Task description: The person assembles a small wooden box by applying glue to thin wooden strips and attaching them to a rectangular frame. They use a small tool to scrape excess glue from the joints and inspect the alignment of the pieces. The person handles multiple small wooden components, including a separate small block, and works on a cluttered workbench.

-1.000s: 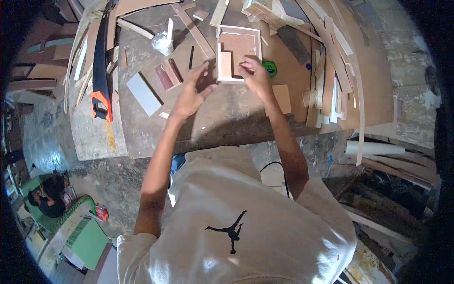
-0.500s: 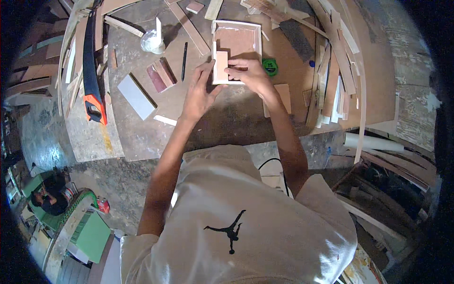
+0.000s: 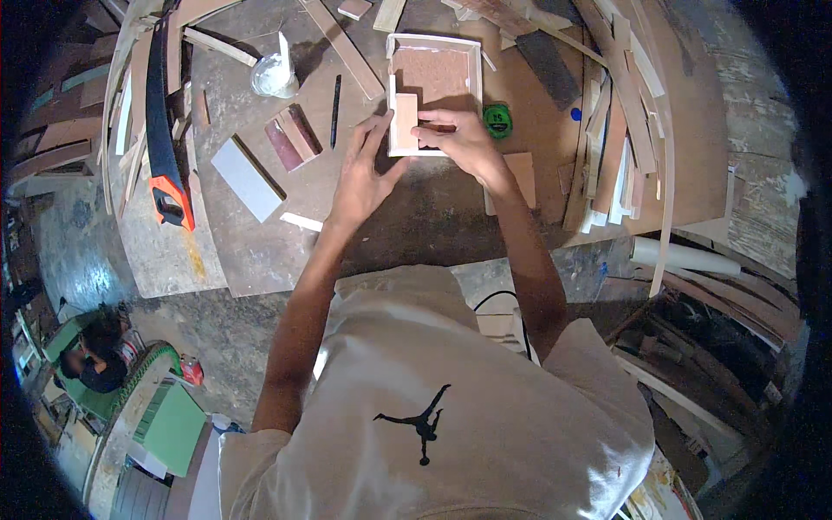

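Observation:
A shallow wooden box (image 3: 477,74) with pale walls and a reddish-brown bottom lies on the work table, its top uncovered. Inside its near left corner is a small light wooden block (image 3: 405,121). My right hand (image 3: 468,146) reaches in over the near right part of the box, with thumb and fingers closed on the block's right side. My left hand (image 3: 364,173) holds the box from the left, fingertips at its left wall and thumb by the near left corner. The fingers of my right hand hide part of the box's bottom.
A green tape measure (image 3: 497,120) lies right of the box. To the left are a black pen (image 3: 335,113), a tub of white glue (image 3: 274,76), a maroon-and-wood block (image 3: 293,139), a grey-white board (image 3: 248,179) and a handsaw (image 3: 165,147). Wood strips (image 3: 611,130) pile up at right.
Both hands keep almost the same hold on the box and block. The view has shifted slightly, so the table's things sit a little differently in the picture.

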A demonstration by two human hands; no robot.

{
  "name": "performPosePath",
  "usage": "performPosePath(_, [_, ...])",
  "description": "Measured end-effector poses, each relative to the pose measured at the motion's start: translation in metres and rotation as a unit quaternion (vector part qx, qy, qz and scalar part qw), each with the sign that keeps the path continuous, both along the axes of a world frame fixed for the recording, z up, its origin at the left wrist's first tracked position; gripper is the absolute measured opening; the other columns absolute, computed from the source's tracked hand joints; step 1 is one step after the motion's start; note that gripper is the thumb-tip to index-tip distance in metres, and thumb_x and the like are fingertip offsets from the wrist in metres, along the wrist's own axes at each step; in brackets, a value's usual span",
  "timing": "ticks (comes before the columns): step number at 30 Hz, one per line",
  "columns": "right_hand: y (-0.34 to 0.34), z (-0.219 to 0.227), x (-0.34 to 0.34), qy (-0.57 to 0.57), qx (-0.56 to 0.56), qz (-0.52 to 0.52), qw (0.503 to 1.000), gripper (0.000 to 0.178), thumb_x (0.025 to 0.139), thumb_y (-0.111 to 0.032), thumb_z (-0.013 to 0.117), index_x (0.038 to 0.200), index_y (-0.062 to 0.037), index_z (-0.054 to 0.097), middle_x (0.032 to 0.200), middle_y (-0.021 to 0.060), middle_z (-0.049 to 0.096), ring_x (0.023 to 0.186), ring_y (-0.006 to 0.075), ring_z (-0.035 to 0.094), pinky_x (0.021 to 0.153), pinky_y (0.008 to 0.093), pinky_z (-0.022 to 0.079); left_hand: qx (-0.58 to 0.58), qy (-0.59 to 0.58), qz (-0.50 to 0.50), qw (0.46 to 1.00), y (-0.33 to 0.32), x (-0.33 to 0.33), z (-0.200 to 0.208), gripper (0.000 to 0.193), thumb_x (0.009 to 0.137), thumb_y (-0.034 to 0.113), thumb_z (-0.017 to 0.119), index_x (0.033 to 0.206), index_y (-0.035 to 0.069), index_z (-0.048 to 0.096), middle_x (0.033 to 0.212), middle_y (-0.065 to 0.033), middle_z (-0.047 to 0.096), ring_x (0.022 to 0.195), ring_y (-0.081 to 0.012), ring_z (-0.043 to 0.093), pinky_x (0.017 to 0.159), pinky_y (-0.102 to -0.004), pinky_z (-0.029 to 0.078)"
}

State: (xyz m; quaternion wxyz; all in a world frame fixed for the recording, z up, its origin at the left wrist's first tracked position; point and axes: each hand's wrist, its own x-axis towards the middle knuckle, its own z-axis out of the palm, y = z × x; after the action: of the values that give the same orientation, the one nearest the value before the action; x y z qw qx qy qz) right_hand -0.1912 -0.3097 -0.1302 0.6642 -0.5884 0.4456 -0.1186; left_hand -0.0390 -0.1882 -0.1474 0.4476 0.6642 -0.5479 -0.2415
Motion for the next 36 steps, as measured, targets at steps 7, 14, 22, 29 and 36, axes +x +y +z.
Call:
performPosePath(7, [0.001, -0.011, -0.003, 0.006, -0.043, 0.001, 0.999, 0.051, 0.086, -0.010, 0.074, 0.131, 0.0020, 0.056, 0.108, 0.0140, 0.070, 0.096, 0.0169, 0.066, 0.080, 0.0289, 0.054, 0.008, 0.010, -0.004, 1.000, 0.003, 0.000, -0.002, 0.070, 0.079, 0.016, 0.079, 0.139, 0.002, 0.047, 0.131, -0.0202, 0.050, 0.122, -0.0373, 0.052, 0.101, -0.0416, 0.045])
performPosePath(14, [0.072, 0.051, 0.025, -0.048, -0.365, -0.104, 0.924, 0.022, 0.093, -0.011, 0.066, 0.112, -0.0006, 0.066, 0.110, 0.0116, 0.070, 0.102, 0.0181, 0.065, 0.088, 0.0298, 0.051, 0.004, 0.039, 0.058, 0.998, 0.058, 0.020, -0.009, 0.046, 0.091, 0.008, 0.063, 0.135, 0.004, 0.051, 0.130, -0.0217, 0.053, 0.121, -0.0387, 0.053, 0.106, -0.0416, 0.040])
performPosePath(22, [0.181, -0.059, 0.096, -0.052, -0.366, 0.170, 0.914, 0.044, 0.085, -0.015, 0.070, 0.122, -0.0030, 0.050, 0.107, 0.0239, 0.054, 0.097, 0.0403, 0.057, 0.080, 0.0484, 0.046, 0.041, 0.003, 0.295, 0.955, 0.176, 0.090, -0.044, 0.020, 0.096, 0.002, 0.055, 0.115, 0.002, 0.063, 0.106, -0.0142, 0.065, 0.099, -0.0245, 0.062, 0.089, -0.0339, 0.048])
performPosePath(29, [0.217, -0.078, 0.104, 0.070, -0.417, 0.194, 0.885, 0.045, 0.078, -0.002, 0.064, 0.121, -0.0013, 0.050, 0.109, 0.0241, 0.055, 0.100, 0.0429, 0.053, 0.083, 0.0502, 0.042, 0.074, 0.020, 0.329, 0.941, 0.201, 0.084, -0.040, 0.019, 0.098, 0.007, 0.055, 0.114, 0.001, 0.063, 0.105, -0.0133, 0.066, 0.095, -0.0200, 0.062, 0.087, -0.0318, 0.048])
performPosePath(36, [0.206, -0.048, 0.078, -0.028, -0.354, 0.162, 0.921, 0.022, 0.076, 0.001, 0.067, 0.096, -0.0040, 0.062, 0.098, 0.0175, 0.058, 0.094, 0.0372, 0.060, 0.081, 0.0460, 0.048, -0.021, 0.051, 0.328, 0.943, 0.181, 0.073, -0.024, 0.018, 0.100, 0.010, 0.053, 0.111, 0.000, 0.064, 0.108, -0.0111, 0.066, 0.097, -0.0190, 0.062, 0.090, -0.0324, 0.047])
